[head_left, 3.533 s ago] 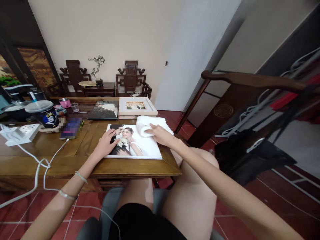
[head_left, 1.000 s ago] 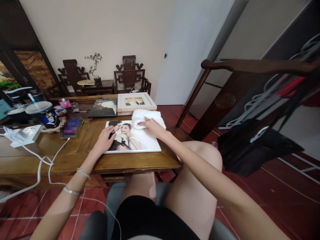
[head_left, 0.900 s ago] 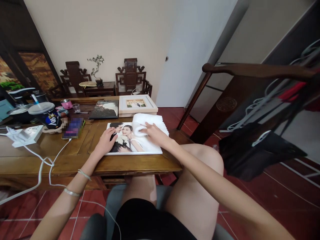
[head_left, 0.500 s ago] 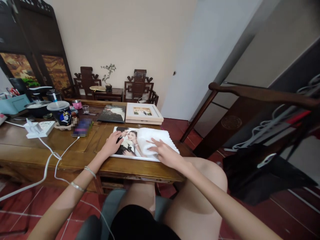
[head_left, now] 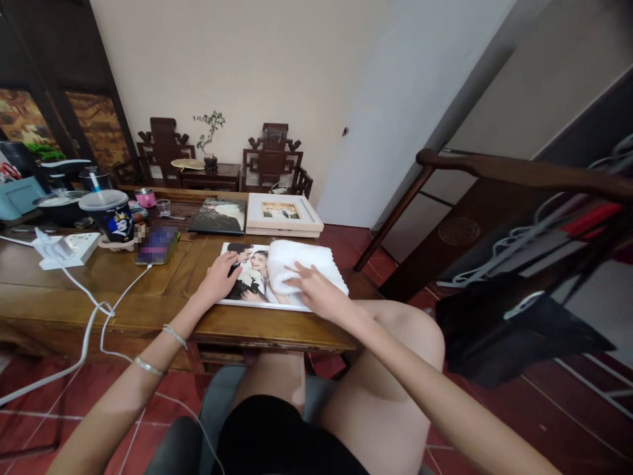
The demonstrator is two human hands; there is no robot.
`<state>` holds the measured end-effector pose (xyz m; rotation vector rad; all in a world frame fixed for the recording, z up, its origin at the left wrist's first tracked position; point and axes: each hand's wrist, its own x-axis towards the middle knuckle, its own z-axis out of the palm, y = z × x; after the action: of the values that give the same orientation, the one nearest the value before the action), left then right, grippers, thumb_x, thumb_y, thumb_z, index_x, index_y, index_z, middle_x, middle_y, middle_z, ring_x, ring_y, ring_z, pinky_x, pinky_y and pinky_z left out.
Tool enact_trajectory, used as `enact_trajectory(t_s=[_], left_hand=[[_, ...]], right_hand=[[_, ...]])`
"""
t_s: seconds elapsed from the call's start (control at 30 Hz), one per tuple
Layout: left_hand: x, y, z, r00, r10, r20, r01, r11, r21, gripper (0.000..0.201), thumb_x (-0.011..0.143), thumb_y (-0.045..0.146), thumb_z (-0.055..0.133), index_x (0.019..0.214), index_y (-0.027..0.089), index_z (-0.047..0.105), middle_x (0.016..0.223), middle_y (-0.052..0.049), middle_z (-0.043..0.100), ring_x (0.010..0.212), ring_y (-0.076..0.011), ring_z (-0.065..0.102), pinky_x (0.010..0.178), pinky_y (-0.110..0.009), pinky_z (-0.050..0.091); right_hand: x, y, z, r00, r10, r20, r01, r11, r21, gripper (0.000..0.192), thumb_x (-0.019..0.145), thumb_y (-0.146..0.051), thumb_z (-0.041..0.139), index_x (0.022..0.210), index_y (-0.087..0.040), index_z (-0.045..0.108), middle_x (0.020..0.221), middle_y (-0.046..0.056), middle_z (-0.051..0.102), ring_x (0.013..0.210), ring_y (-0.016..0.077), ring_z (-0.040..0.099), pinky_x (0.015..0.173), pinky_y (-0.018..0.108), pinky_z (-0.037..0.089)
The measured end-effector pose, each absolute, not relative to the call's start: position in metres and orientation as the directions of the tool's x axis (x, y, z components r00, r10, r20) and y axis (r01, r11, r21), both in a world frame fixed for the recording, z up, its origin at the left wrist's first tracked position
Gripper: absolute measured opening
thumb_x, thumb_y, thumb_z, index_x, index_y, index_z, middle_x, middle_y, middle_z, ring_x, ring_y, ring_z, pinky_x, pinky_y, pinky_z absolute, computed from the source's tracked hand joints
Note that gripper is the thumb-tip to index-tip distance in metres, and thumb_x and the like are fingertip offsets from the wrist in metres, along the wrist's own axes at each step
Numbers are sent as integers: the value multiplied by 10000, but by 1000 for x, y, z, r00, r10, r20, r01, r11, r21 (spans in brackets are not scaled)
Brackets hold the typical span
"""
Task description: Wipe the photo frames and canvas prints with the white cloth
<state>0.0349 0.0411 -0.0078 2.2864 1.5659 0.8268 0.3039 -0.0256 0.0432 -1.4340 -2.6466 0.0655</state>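
Note:
A photo panel (head_left: 256, 276) of a couple in wedding clothes lies flat near the table's front edge. My left hand (head_left: 222, 276) rests on its left side, fingers stretched out over the picture. A folded white towel (head_left: 311, 254) covers the panel's right part. On the towel's lower middle lies my right hand (head_left: 316, 290), its visible fingers spread and pressing on the cloth. The part of the picture under the towel is hidden.
Behind the panel lie a dark photo panel (head_left: 217, 216) and a white framed picture (head_left: 284, 215). To the left are a phone (head_left: 157, 247) on a charging cable, a lidded cup (head_left: 113, 218) and a power strip (head_left: 74, 251). A wooden chair (head_left: 459, 231) stands at the right.
The view has shifted slightly, so the table appears a little higher and farther left. Both hands, the towel and the photo panel keep nearly the same places relative to each other.

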Motion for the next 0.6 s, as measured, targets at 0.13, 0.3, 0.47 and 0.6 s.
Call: enact_trajectory(t_s=[0.13, 0.3, 0.47, 0.6], left_hand=[[35, 41, -7, 266, 914, 306, 777, -391, 493, 471, 968, 395, 441, 1374, 179, 540, 1512, -138, 472, 1436, -274, 385, 1174, -509, 317], [35, 41, -6, 265, 918, 295, 784, -383, 489, 466, 979, 389, 415, 1376, 175, 532, 1526, -143, 452, 1438, -283, 381, 1173, -507, 315], [32, 43, -7, 271, 911, 311, 778, -397, 486, 450, 969, 368, 414, 1354, 185, 557, 1508, -134, 477, 1425, -275, 402, 1162, -498, 339], [31, 45, -7, 276, 901, 333, 775, -414, 477, 451, 957, 373, 437, 1346, 189, 571, 1485, -124, 509, 1410, -261, 430, 1173, -463, 336]], right_hand=[[313, -88, 48, -630, 771, 90, 757, 636, -150, 694, 678, 67, 402, 1224, -245, 696, 1507, 76, 489, 1469, 302, 316, 1162, 586, 320], [324, -79, 52, -616, 779, 117, 750, 626, -212, 699, 653, 56, 406, 1208, -237, 713, 1486, 90, 507, 1409, 297, 423, 1129, 543, 393], [321, 14, 47, -580, 789, 201, 758, 614, -222, 709, 659, 88, 399, 1212, -219, 720, 1257, 37, 699, 1357, 271, 498, 1095, 446, 449], [311, 70, 47, -510, 832, 218, 822, 546, -161, 663, 720, 69, 417, 1271, -184, 685, 1264, 72, 697, 1240, 252, 608, 1072, 381, 449]])
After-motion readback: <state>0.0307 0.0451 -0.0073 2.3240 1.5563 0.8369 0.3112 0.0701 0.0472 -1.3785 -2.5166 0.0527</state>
